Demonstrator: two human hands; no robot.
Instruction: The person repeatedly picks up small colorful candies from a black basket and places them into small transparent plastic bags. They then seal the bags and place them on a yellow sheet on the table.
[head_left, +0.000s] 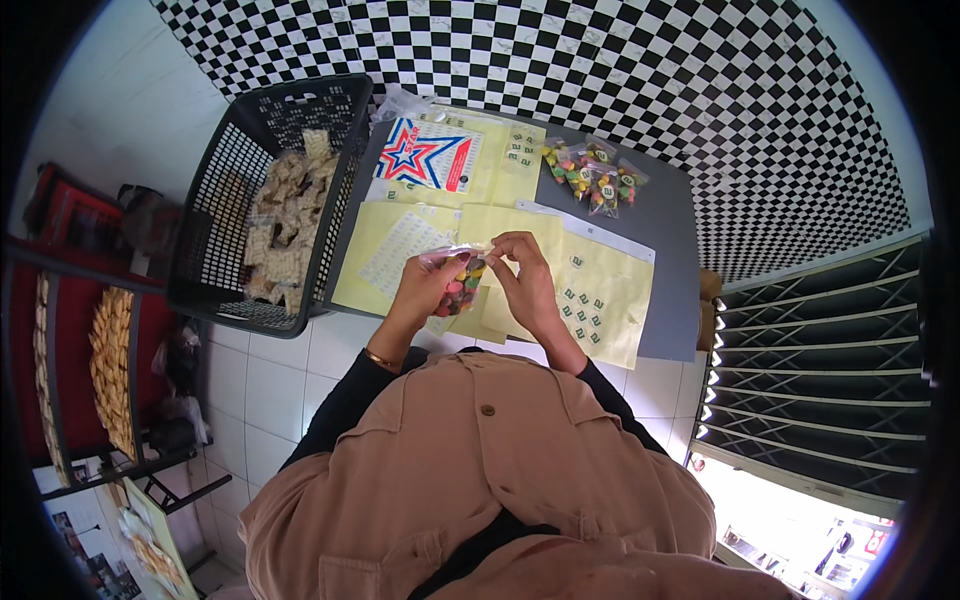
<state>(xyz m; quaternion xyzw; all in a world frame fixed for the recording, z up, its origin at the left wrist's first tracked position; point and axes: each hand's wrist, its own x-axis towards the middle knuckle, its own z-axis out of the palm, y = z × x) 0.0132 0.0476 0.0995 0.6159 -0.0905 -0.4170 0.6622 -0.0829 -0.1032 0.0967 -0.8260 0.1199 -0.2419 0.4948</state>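
Observation:
My left hand (425, 286) grips a clear plastic bag (461, 292) of red, yellow, green and dark round sweets, its thumb lying across the upper part. At the bag's top right corner, the thumb and forefinger of my right hand (523, 281) are pinched together on the edge. Whether the bag's mouth is sealed I cannot tell. Below both hands lie yellow backing sheets (510, 219). Round stickers (581, 316) with a green mark sit in rows on the sheet to the right. A sheet of small printed labels (409, 244) is partly hidden by my left hand.
Several filled sweet bags (592, 176) with round stickers lie at the grey table's (671, 225) back right. A printed packet with a star (431, 155) lies back left. Left of the table stands a black plastic crate (217, 206) holding many pale packets (289, 217). A checkered wall (480, 52) rises behind.

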